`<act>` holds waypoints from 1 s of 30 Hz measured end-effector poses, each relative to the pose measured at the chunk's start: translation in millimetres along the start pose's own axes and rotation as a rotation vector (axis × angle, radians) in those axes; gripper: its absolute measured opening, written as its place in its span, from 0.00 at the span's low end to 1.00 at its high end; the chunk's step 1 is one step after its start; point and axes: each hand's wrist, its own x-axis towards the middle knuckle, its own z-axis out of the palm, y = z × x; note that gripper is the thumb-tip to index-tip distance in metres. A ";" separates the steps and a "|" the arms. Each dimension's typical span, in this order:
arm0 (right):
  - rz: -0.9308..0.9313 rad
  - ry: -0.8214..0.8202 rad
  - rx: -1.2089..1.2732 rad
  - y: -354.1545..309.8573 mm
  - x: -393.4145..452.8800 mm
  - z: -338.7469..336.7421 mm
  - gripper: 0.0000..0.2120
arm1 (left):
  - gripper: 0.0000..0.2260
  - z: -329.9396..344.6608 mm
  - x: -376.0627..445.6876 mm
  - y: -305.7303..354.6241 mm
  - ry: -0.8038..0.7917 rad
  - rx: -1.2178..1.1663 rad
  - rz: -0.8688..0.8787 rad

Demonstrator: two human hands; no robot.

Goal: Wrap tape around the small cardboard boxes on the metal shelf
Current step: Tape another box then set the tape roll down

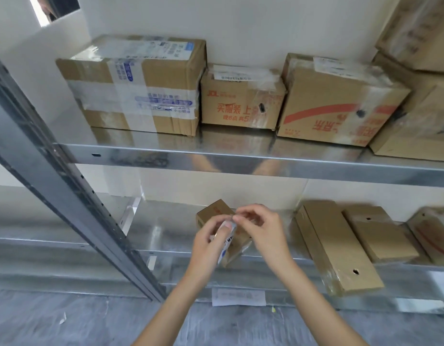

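Hands work at front edge of lower shelf [166,231]. Left hand [208,242] clamped on tape roll [227,239]; right hand [262,227] pinches tape end between fingertips. Small box [217,212] rests on shelf, directly behind both hands. Best: peel end free cleanly, keep tape taut, press onto box before wrapping.

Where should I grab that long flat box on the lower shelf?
Probably take the long flat box by its near end, which sticks out past the lower shelf edge. Come from the front, fingers pinching its two long sides; it lies flat and narrow.
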 end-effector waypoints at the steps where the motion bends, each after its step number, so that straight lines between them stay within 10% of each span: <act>1: -0.024 0.008 -0.034 -1.3 1.8 -0.5 0.04 | 0.09 1.3 0.0 0.3 -0.004 0.010 0.006; 20: -0.119 -0.065 -0.211 -17.7 4.4 -9.0 0.08 | 0.05 12.0 4.5 9.4 -0.062 -0.038 -0.110; 30: 0.213 0.084 0.287 -12.9 9.1 1.7 0.04 | 0.04 16.7 9.1 10.4 0.069 -0.150 -0.013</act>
